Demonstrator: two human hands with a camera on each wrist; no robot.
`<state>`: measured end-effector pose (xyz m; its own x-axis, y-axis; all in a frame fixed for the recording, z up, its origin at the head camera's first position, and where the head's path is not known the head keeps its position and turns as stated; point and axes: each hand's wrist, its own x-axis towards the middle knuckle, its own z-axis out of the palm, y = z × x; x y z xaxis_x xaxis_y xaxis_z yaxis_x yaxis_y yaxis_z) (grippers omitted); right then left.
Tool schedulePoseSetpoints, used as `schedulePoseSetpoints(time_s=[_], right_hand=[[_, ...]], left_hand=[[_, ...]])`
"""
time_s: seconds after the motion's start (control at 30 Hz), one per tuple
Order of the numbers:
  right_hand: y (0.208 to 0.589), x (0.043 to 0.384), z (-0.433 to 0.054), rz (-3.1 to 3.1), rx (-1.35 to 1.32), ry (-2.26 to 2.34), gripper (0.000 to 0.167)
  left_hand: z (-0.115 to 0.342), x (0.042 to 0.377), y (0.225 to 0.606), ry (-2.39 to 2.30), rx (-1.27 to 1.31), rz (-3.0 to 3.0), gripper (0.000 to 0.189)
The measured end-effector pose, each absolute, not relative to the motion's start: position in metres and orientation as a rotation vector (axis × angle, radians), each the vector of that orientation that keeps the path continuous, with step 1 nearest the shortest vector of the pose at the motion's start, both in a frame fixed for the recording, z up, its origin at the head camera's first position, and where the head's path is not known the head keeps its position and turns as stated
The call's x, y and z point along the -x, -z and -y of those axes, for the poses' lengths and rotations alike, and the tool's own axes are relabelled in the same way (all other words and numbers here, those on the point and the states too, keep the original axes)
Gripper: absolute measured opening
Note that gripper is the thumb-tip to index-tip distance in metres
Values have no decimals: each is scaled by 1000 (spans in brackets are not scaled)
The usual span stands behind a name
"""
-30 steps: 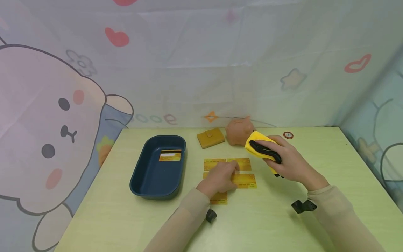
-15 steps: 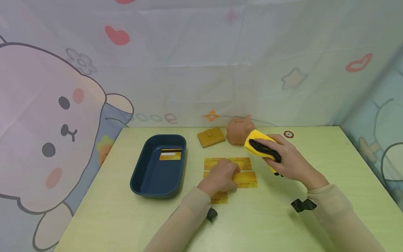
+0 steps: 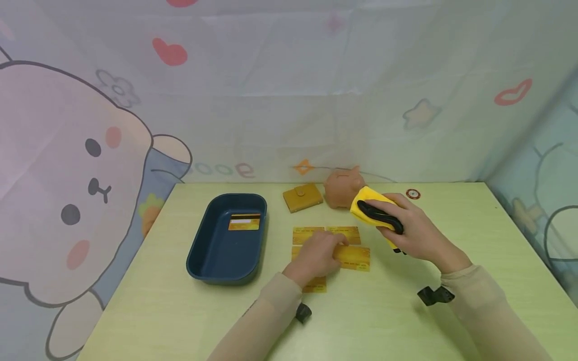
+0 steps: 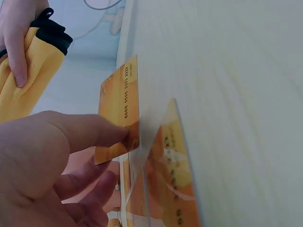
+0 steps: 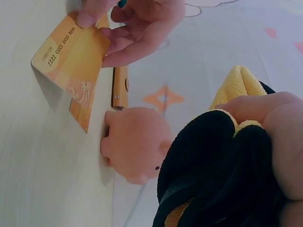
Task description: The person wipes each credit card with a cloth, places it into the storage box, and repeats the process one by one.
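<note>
My left hand (image 3: 316, 253) pinches a gold bank card (image 3: 353, 258) between thumb and fingers. In the left wrist view the raised bank card (image 4: 120, 109) stands tilted, clear of the table, with its number side showing. Several similar cards (image 3: 345, 233) lie flat beneath and around this hand, partly hidden by it. To the right, my right hand (image 3: 417, 228) grips a folded yellow cloth (image 3: 368, 195) with a black border, held above the table. The right wrist view shows the cloth's dark folds (image 5: 203, 161) bunched under the fingers.
A dark blue tray (image 3: 223, 260) stands at the left, with one card (image 3: 244, 222) lying in it, stripe side up. Along the back are a mustard wallet (image 3: 303, 197), a pink piggy bank (image 3: 342, 189) and a red-and-white chip (image 3: 413, 194). A printed curtain hangs behind.
The left fingers have taken hold of the right-hand card in the middle row and raised it slightly from the table. The right hand and cloth stay almost still.
</note>
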<state>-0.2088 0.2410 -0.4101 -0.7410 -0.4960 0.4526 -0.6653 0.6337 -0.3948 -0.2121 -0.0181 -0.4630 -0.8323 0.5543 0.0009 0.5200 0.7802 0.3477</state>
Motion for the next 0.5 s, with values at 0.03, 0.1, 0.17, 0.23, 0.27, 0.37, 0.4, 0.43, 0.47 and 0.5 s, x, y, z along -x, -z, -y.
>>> schedulePoseSetpoints(time_s=[0.03, 0.1, 0.17, 0.23, 0.27, 0.37, 0.4, 0.43, 0.47, 0.5], right_hand=[[410, 209, -241, 2555, -935, -796, 72], [411, 208, -241, 2553, -937, -794, 72], [411, 208, -241, 2549, -937, -795, 72], [411, 208, -241, 2545, -938, -794, 71], [411, 209, -241, 2544, -938, -793, 71], [411, 209, -240, 2544, -936, -791, 70], [411, 209, -240, 2546, -934, -791, 70], [410, 209, -240, 2545, -933, -794, 70], [410, 208, -240, 2546, -933, -796, 71], [410, 208, -239, 2545, -933, -799, 71]], left_hand=[[18, 212, 463, -554, -875, -2865, 40], [20, 212, 464, -635, -893, -2858, 39], [21, 213, 464, -709, -912, -2846, 39], [21, 214, 464, -787, -928, -2830, 40], [22, 215, 464, -831, -928, -2814, 40], [24, 216, 463, -993, -908, -2741, 39], [25, 216, 462, -1052, -890, -2712, 39], [26, 216, 462, -1114, -861, -2682, 37], [27, 215, 461, -1170, -816, -2652, 36], [28, 214, 459, -1228, -767, -2621, 35]])
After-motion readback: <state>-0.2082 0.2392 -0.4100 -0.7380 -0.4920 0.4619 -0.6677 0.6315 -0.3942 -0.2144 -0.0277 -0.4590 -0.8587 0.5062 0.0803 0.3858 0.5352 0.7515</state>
